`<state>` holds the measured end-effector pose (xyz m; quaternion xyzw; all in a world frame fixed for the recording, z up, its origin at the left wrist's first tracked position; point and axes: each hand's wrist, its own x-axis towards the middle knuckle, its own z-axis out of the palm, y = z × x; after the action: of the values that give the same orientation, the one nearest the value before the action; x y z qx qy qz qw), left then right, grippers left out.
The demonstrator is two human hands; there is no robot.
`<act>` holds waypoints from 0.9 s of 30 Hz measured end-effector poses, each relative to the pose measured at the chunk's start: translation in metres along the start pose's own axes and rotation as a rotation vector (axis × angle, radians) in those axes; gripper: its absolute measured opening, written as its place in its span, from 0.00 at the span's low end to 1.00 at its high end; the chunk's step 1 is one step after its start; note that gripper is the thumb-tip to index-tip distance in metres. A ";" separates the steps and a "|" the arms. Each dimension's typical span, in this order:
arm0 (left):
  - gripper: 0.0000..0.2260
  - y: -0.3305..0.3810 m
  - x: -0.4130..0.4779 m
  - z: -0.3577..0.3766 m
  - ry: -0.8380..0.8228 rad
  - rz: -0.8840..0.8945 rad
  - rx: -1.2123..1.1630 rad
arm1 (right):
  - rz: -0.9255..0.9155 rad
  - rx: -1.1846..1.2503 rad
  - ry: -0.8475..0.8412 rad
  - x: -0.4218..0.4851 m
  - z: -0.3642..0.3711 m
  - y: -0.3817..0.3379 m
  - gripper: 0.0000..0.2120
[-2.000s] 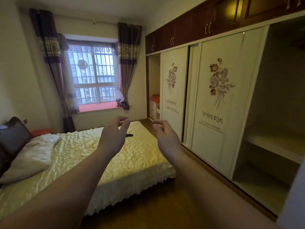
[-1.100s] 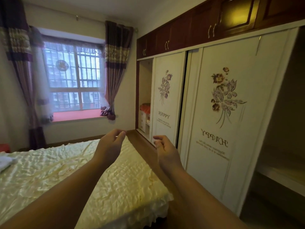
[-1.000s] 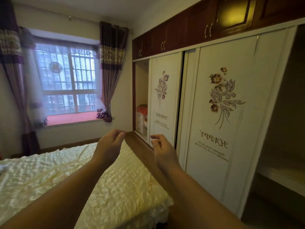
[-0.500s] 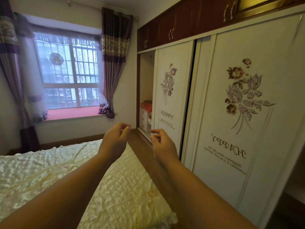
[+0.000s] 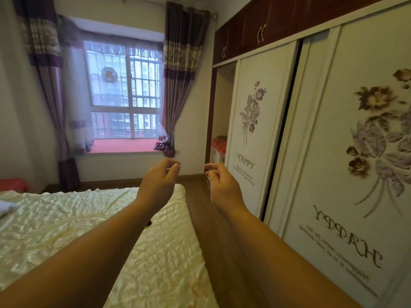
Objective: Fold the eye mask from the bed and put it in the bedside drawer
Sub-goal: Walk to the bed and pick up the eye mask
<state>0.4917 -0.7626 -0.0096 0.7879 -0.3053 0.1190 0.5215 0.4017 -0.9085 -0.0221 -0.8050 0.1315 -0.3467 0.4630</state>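
The bed (image 5: 66, 230) has a shiny pale-yellow quilted cover and fills the lower left. A small dark bit of the eye mask (image 5: 148, 223) peeks out from under my left forearm, near the bed's right side; the rest is hidden. My left hand (image 5: 159, 185) is raised over the bed's far corner, fingers loosely curled, empty. My right hand (image 5: 222, 187) hovers over the wooden floor strip beside the bed, fingers apart, empty. No bedside drawer is in view.
A wardrobe (image 5: 333, 141) with white flowered sliding doors lines the right side; its far section stands open with a red-topped box (image 5: 219, 147) inside. A narrow wooden floor strip (image 5: 200, 218) runs between bed and wardrobe. A window (image 5: 124, 94) with purple curtains is ahead.
I have walked forward along the bed's right side; the wardrobe doors and window are closer. Both hands stay raised and empty, fingers a little more curled.
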 end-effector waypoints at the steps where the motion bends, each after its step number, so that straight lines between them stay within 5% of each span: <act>1: 0.16 -0.004 0.009 0.009 0.007 -0.001 0.009 | 0.001 0.004 -0.015 0.013 -0.001 0.010 0.09; 19: 0.18 -0.098 0.233 0.134 0.123 -0.089 0.112 | -0.059 0.025 -0.147 0.269 0.025 0.131 0.12; 27: 0.18 -0.118 0.296 0.181 0.243 -0.152 0.184 | -0.108 0.056 -0.225 0.367 0.053 0.180 0.05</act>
<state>0.7721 -0.9984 -0.0256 0.8330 -0.1675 0.2011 0.4875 0.7234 -1.1653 -0.0302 -0.8316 0.0254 -0.2820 0.4778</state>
